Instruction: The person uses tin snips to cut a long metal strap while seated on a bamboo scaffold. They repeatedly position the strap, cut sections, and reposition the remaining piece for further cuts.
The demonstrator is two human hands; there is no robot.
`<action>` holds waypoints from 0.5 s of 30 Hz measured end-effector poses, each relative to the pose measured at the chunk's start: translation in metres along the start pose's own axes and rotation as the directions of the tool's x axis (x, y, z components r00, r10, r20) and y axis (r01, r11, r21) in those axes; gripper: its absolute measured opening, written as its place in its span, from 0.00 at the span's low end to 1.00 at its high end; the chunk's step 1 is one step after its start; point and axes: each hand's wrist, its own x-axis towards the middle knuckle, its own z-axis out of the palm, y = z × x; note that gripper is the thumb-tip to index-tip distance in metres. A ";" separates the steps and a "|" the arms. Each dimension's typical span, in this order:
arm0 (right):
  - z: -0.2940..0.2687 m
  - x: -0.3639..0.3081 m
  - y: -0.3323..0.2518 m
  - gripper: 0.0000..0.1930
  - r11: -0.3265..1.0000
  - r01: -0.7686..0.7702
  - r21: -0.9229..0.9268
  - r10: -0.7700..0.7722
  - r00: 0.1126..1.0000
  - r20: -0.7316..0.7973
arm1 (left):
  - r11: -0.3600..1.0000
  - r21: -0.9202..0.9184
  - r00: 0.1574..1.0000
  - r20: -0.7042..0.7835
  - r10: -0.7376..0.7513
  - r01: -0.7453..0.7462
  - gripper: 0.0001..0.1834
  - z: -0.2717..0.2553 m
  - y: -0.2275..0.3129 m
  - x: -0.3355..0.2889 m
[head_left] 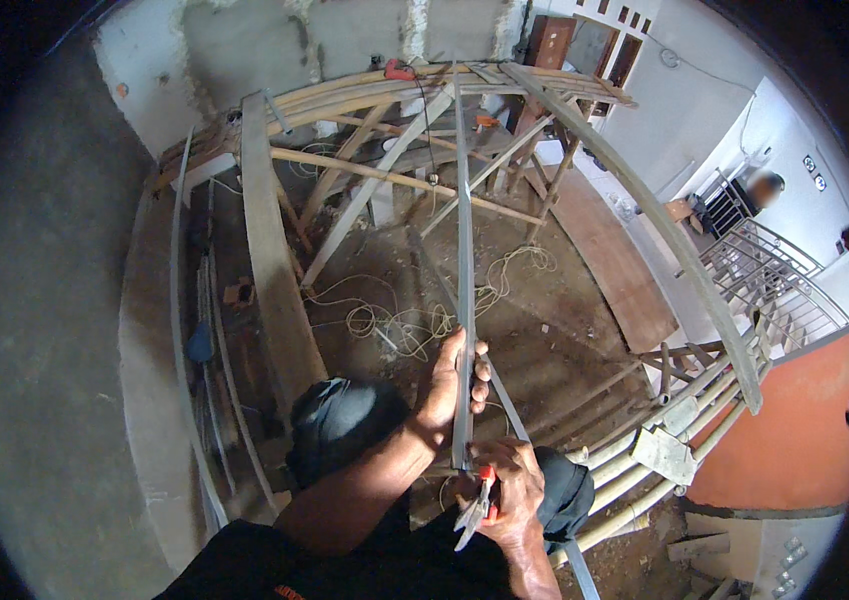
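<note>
strip point(465, 270) over brown floor point(569, 310) — grey wall point(254, 45)

there are two grips point(440, 393) point(515, 480), one pair of snips point(473, 512), one held metal strip point(464, 265) and two knees point(342, 425) point(566, 497).

At lower centre, the left hand point(447, 385) grips a long grey metal strip point(464, 260) reaching toward the top; the right hand point(514, 482), at its near end, holds red-handled snips point(485, 497). Bamboo scaffolding point(394, 183) crosses upper centre; an orange wall point(779, 440) stands lower right.
</note>
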 end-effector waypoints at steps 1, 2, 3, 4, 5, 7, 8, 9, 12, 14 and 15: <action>-0.001 0.000 0.000 0.29 1.000 -0.010 0.006 0.010 1.000 0.002 | 1.000 -0.002 1.000 -0.008 -0.001 0.001 0.29 0.000 0.000 -0.001; -0.001 0.000 -0.001 0.27 1.000 -0.019 0.007 0.018 1.000 0.019 | 1.000 -0.001 1.000 -0.030 -0.007 0.007 0.29 0.000 0.000 -0.002; -0.002 0.000 -0.001 0.26 0.999 -0.042 0.013 0.041 0.999 0.029 | 1.000 -0.009 1.000 -0.013 -0.003 0.003 0.28 0.001 0.001 -0.002; -0.002 0.000 -0.002 0.24 1.000 -0.006 -0.018 0.006 1.000 0.025 | 1.000 -0.014 1.000 -0.011 -0.005 0.005 0.28 0.001 0.001 -0.002; -0.001 0.000 -0.004 0.23 0.999 0.014 -0.044 -0.014 1.000 0.015 | 1.000 -0.015 1.000 -0.023 -0.010 0.009 0.28 0.001 0.001 -0.003; 0.001 0.000 -0.008 0.21 0.997 0.020 -0.079 -0.019 1.000 0.008 | 0.999 -0.041 0.999 -0.033 -0.025 0.024 0.28 0.001 0.001 -0.004; 0.003 0.000 -0.010 0.20 0.996 0.007 -0.090 -0.006 1.000 0.007 | 0.998 -0.052 0.999 -0.044 -0.032 0.030 0.28 0.001 0.002 -0.004; 0.004 -0.001 -0.011 0.19 0.995 -0.006 -0.101 0.006 1.000 0.006 | 0.998 -0.063 0.999 -0.035 -0.033 0.031 0.28 0.000 0.002 -0.004; 0.008 0.001 -0.013 0.20 0.996 0.006 -0.087 -0.008 1.000 -0.020 | 0.996 -0.083 0.999 -0.023 -0.034 0.032 0.28 0.000 0.003 -0.006; 0.008 0.002 -0.013 0.21 0.997 0.015 -0.081 -0.017 0.999 -0.027 | 0.996 -0.084 0.999 -0.036 -0.037 0.034 0.28 0.001 0.003 -0.007; 0.007 0.002 -0.013 0.21 0.996 0.022 -0.083 -0.024 0.999 -0.022 | 0.996 -0.082 0.999 -0.024 -0.033 0.031 0.28 0.001 0.003 -0.007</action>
